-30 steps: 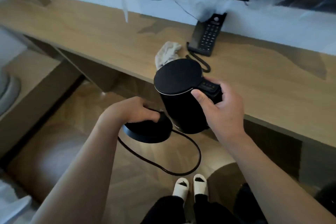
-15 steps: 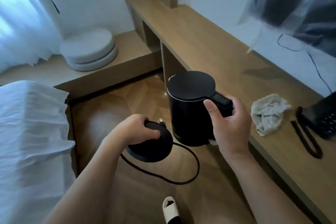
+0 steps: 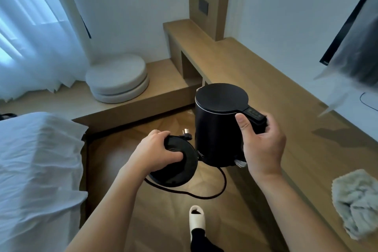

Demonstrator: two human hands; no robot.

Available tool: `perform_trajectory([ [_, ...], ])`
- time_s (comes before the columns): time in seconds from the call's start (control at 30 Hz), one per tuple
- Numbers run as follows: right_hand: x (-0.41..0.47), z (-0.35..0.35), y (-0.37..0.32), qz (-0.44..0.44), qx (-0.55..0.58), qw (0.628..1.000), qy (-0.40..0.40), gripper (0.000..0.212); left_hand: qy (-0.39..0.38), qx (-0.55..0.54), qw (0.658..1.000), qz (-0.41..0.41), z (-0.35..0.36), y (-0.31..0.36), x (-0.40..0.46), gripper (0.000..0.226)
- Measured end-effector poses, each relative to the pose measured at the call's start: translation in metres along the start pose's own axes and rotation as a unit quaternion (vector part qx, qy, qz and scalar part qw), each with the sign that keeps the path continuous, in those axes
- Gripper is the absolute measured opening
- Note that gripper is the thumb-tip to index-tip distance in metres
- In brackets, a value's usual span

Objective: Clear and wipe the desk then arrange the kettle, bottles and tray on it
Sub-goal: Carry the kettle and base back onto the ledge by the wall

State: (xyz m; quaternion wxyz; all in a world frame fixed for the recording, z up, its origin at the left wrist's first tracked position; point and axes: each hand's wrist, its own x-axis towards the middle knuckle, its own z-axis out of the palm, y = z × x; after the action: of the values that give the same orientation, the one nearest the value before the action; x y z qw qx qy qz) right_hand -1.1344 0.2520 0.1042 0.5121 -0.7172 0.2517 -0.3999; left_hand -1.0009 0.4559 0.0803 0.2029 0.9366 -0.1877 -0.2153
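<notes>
Above the wooden floor (image 3: 155,221), just off the front edge of the desk (image 3: 272,96), the right hand (image 3: 262,145) holds the black electric kettle (image 3: 216,125) upright, fingers and thumb wrapped around its handle. This grip keeps the body level and the control panel on the handle top unobstructed. The left hand (image 3: 157,149) grips the round kettle base (image 3: 176,164) from above, fingers curled over its rim. The base is carried apart from the kettle, beside and lower than it. The power cord (image 3: 206,192) hangs in 1 loop below the base, and the plug (image 3: 187,134) projects behind the left hand. Judged from this, both parts are being carried toward the far end of the desk for placement.

Containers: the kettle lid is closed, so its contents cannot be determined. A crumpled grey cloth (image 3: 356,204) lies on the desk at the near right. No bottles or tray are in view.
</notes>
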Motion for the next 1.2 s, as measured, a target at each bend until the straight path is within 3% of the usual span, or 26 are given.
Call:
perform_trajectory([
  [0.17, 0.080, 0.055, 0.013, -0.010, 0.024, 0.999, 0.029, 0.058, 0.035, -0.007, 0.999, 0.012, -0.049, 0.001, 0.093, 0.090],
  [0.4, 0.197, 0.116, 0.021, 0.005, 0.026, 0.995, 0.092, 0.049, 0.069, -0.017, 0.996, 0.063, -0.126, 0.021, 0.216, 0.086],
  [0.8, 0.359, 0.210, 0.067, 0.042, -0.002, 0.981, 0.189, 0.023, 0.029, -0.027, 0.992, 0.117, -0.192, 0.034, 0.448, 0.098],
  [1.0, 0.437, 0.256, 0.078, 0.057, -0.016, 0.972, 0.229, 0.015, -0.004, -0.064, 0.986, 0.155, -0.224, 0.058, 0.567, 0.073],
  [1.1, 0.469, 0.264, 0.084, 0.063, -0.027, 0.967, 0.246, 0.020, -0.028, -0.099, 0.981, 0.167, -0.222, 0.081, 0.616, 0.050],
  [1.2, 0.508, 0.274, 0.095, 0.061, -0.034, 0.962, 0.265, 0.020, -0.063, -0.103, 0.978, 0.170, -0.218, 0.101, 0.665, 0.041],
])
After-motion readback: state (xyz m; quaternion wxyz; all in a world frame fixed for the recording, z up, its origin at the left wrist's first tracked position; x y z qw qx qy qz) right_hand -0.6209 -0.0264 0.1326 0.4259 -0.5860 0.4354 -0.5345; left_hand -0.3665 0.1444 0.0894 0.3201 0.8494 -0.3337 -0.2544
